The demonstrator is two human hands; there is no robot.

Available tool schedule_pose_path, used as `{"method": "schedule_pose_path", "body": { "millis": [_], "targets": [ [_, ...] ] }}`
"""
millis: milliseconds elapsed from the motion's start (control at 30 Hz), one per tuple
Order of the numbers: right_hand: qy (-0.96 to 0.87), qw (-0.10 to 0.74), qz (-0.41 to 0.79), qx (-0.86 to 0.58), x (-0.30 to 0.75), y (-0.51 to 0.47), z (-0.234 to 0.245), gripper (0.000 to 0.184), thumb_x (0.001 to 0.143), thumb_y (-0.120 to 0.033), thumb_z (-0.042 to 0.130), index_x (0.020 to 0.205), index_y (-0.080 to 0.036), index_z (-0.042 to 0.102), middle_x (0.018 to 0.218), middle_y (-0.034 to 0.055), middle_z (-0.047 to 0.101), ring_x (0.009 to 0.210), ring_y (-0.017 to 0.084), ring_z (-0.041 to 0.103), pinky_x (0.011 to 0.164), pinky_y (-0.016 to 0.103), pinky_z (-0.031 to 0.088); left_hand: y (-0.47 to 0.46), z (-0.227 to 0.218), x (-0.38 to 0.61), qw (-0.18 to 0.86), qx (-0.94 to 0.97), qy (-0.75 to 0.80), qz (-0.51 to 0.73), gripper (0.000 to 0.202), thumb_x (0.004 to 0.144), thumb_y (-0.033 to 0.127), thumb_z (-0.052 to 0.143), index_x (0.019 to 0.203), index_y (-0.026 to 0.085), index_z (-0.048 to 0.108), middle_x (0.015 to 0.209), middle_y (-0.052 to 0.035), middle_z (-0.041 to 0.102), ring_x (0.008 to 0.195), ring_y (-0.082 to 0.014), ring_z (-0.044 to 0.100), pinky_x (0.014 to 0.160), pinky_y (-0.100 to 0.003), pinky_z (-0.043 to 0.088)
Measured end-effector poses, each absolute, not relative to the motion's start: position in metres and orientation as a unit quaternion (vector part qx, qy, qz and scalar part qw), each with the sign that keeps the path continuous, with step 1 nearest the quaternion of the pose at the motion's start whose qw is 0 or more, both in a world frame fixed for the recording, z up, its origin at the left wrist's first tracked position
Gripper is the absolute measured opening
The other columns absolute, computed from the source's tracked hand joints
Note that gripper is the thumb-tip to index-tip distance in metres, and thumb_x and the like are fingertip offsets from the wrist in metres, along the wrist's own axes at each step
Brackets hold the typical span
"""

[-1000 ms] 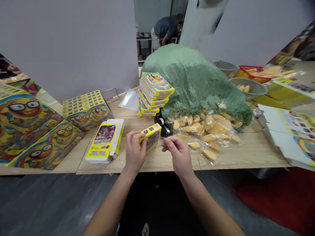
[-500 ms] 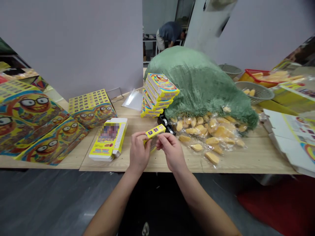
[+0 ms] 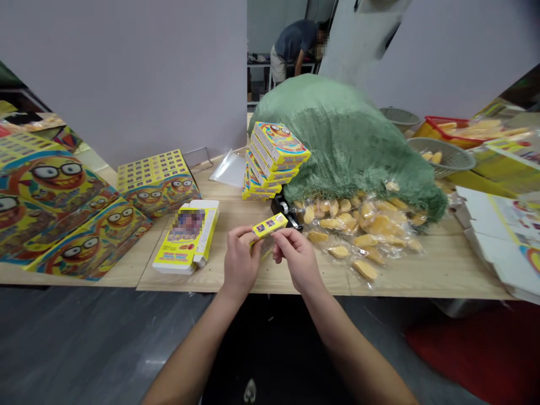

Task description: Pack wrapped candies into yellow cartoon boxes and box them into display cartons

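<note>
A small yellow carton [image 3: 270, 226] is held just above the wooden table [image 3: 422, 275], near its front edge. My left hand [image 3: 239, 262] grips the carton's left end with curled fingers. My right hand [image 3: 296, 260] is closed too, its fingers pressed against the carton's near side. Behind the carton sits a black tape dispenser [image 3: 285, 212]. A flat yellow carton [image 3: 188, 235] lies to the left of my hands. To the right lie several clear packets of yellow snacks [image 3: 363, 222].
A stack of yellow boxes [image 3: 272, 159] stands behind, against a big green mesh sack [image 3: 341, 135]. Printed cartoon-face sheets [image 3: 59, 208] cover the left. Baskets [image 3: 441, 152] and flat white cartons [image 3: 502, 225] sit at right. A person [image 3: 295, 48] bends over a far table.
My right hand has moved left from beside the carton onto it. The carton has turned so that its narrow yellow side faces up.
</note>
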State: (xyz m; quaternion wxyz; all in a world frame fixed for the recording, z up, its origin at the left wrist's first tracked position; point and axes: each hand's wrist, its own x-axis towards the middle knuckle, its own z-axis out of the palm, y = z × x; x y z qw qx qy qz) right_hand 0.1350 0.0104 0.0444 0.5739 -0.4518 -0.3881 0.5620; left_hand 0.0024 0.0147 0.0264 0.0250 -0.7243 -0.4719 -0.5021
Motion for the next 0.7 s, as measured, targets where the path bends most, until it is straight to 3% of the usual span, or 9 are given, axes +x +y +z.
{"method": "schedule_pose_path", "body": {
  "millis": [700],
  "targets": [
    [-0.425, 0.542, 0.520, -0.505, 0.136, -0.003, 0.049, 0.027, 0.078, -0.044, 0.066, 0.078, -0.019, 0.059, 0.060, -0.0023, 0.058, 0.055, 0.010, 0.052, 0.052, 0.021, 0.043, 0.015, 0.025, 0.005, 0.030, -0.727, -0.475, -0.495, 0.034, 0.090, 0.016, 0.054, 0.123, 0.024, 0.045, 0.109, -0.0072, 0.050, 0.101, -0.0183, 0.054, 0.085, -0.034, 0.050]
  ]
}}
